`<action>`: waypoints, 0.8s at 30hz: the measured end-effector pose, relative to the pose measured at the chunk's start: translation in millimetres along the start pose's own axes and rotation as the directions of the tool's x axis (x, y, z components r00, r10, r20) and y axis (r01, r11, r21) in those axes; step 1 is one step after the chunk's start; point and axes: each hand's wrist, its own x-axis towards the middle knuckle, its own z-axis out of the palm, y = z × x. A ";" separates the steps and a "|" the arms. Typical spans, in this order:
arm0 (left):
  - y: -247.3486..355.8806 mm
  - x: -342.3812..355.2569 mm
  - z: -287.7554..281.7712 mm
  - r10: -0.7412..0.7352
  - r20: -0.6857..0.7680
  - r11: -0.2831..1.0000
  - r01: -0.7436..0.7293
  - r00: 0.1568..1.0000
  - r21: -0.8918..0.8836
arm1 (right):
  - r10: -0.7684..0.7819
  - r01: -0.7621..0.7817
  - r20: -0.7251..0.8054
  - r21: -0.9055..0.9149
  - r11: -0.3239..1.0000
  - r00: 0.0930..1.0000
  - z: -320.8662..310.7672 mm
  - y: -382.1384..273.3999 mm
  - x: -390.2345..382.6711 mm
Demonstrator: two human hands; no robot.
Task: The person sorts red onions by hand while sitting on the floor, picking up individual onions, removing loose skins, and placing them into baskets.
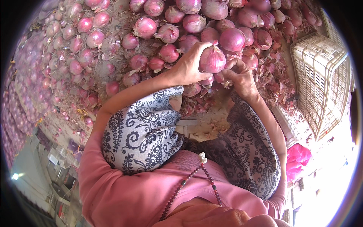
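A large red onion [212,60] with a dry, papery neck is held up in front of me. My left hand [188,64] wraps round its left side, thumb below and fingers above. Close against the onion's right side is my right hand [242,78], its fingers curled and thumb and fingertips pinched together. Whatever they pinch is too small or hidden to tell. Just beyond my hands lie more red onions [232,39], heaped together. Loose onion skins [274,81] are scattered beneath and to the right of my hands.
Onions [85,56] spread over the ground at the left, with filled mesh sacks [22,90] along the far left. At the right stands a pale slatted plastic crate [317,56], with pink cloth or mesh [297,160] lower down. My knees in patterned trousers [141,132] flank the skins.
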 end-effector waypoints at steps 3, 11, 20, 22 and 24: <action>-12.6 -3.3 1.8 -0.144 0.088 0.988 0.147 0.986 -0.036 | 0.014 -0.015 -0.018 -0.021 1.000 1.000 1.9 -4.9 2.0; -30.5 45.9 -47.8 -0.323 0.096 0.665 0.298 0.942 -0.685 | -0.061 0.077 -0.215 0.067 0.995 0.975 -7.4 -6.8 6.1; -67.6 12.9 -15.3 -0.285 0.159 0.816 0.152 0.945 0.558 | 0.021 -0.042 -0.196 -0.106 0.993 0.980 -16.0 6.2 4.1; -79.2 11.8 -5.3 -0.246 0.180 0.788 0.088 0.952 0.610 | 0.043 -0.070 -0.192 -0.133 0.989 0.980 -16.2 8.6 2.1; -82.7 15.2 2.4 -0.288 0.185 0.740 0.096 0.940 0.665 | 0.061 -0.087 -0.169 -0.151 0.985 0.984 -18.5 10.7 2.0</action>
